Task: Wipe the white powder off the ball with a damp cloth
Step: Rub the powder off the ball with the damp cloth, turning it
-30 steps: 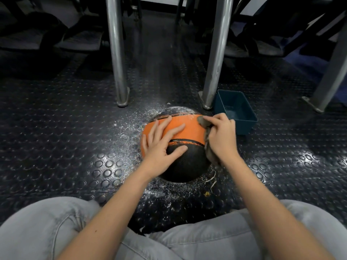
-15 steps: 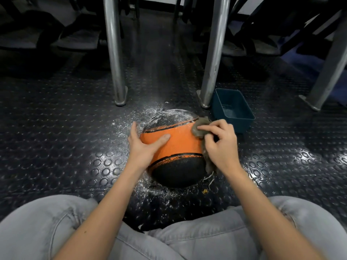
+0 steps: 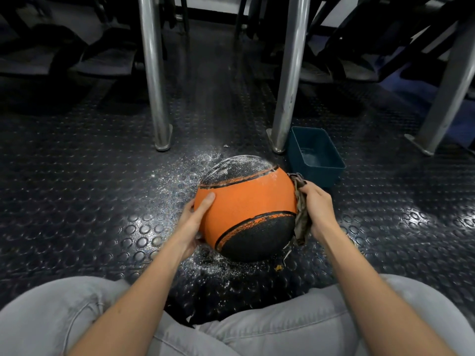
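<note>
Studded black floor (image 3: 77, 201), orange-and-black ball (image 3: 246, 201), white powder (image 3: 239, 167) on top

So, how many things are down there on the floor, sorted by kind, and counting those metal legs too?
ball: 1
cloth: 1
blue tub: 1
metal legs: 3
Total: 6
</note>
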